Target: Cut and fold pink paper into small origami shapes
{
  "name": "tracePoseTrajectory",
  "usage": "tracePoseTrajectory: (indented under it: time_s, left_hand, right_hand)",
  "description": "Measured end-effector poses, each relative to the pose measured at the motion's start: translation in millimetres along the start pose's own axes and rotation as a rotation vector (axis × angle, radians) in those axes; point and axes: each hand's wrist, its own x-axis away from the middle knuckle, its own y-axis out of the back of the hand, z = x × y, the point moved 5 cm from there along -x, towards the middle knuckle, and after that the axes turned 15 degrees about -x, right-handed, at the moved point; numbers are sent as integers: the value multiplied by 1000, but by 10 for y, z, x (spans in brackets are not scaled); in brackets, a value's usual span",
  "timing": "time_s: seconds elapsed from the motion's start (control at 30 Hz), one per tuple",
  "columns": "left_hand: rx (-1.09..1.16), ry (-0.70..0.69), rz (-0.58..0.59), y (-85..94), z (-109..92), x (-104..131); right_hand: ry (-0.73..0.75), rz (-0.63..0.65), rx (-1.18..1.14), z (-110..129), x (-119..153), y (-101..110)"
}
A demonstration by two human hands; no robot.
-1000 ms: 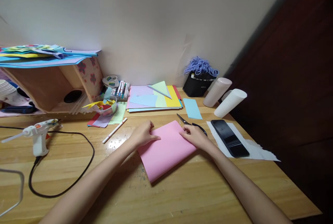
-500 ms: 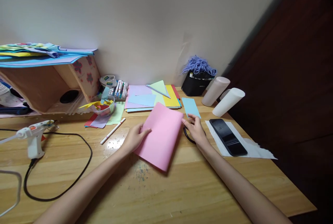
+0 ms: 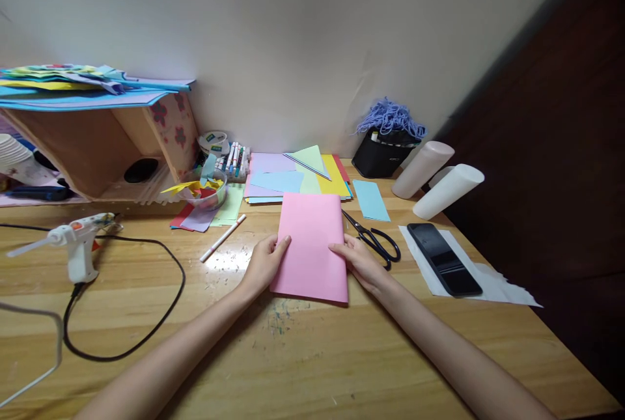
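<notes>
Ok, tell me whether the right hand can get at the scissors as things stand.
Likely yes: the scissors lie close beside the right hand, with nothing on them. But that hand holds the pink paper, so it would probably have to let go first.

You've got a plain greyish-white wall (image 3: 273,29) across the far side, a bit brighter low down and toward the left, with a faint scuff (image 3: 362,81) right of the middle. Your table (image 3: 312,371) is pale yellowish wood, grain running left to right, far edge up by the wall and right edge slanting away from you. There's a patch of glare (image 3: 229,260) left of center, plus bluish-green smudges (image 3: 280,319) nearer you. Off to your right it's all a dark reddish-brown surface (image 3: 561,166), honestly too dim to tell if it's a door or paneling.
</notes>
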Motion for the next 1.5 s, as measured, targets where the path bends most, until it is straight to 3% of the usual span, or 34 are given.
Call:
tracePoseTrajectory:
  time_s: [0.27,0.47,0.67,1.0,1.5]
  left_hand:
    - [233,135,123,52,-28,-21]
    - [294,175,29,201,-40,-79]
    - [222,126,29,105,52,-73]
    - [249,47,70,51,38,-23]
    - [293,36,73,29,74,-39]
  right_hand:
    - [-67,102,-8,-9,48,-55]
    - [-153,242,52,-99,110,-176]
    - [-72,118,124,-28,31,-130]
    - [-52,112,96,-79,-26,-22]
    - [-56,100,99,-55,8,-70]
